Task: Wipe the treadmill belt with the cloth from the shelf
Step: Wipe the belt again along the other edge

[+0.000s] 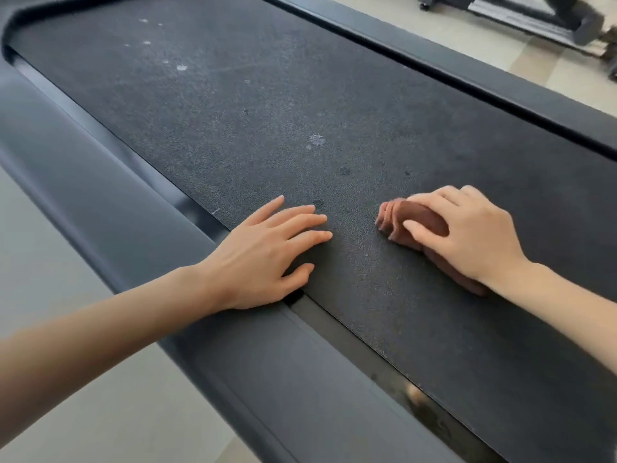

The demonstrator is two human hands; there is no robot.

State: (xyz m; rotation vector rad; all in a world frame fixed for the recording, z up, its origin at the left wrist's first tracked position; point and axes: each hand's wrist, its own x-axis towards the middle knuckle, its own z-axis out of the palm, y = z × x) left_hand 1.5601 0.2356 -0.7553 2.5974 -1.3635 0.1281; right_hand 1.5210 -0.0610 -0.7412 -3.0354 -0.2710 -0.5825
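Observation:
The dark textured treadmill belt point(267, 105) runs diagonally across the view, with pale dusty spots on its far part. A folded brown cloth point(414, 220) lies on the belt at the right. My right hand point(467, 232) lies on top of the cloth, fingers and thumb curled round it, pressing it to the belt. My left hand point(267, 255) rests flat on the belt near its left edge, fingers straight and spread, holding nothing. The part of the cloth under my right palm is hidden.
A grey side rail point(100, 202) borders the belt on the left, and a black rail point(467, 78) on the right. Pale floor tiles point(66, 362) lie on both sides. Part of another dark machine point(551, 18) stands at the top right.

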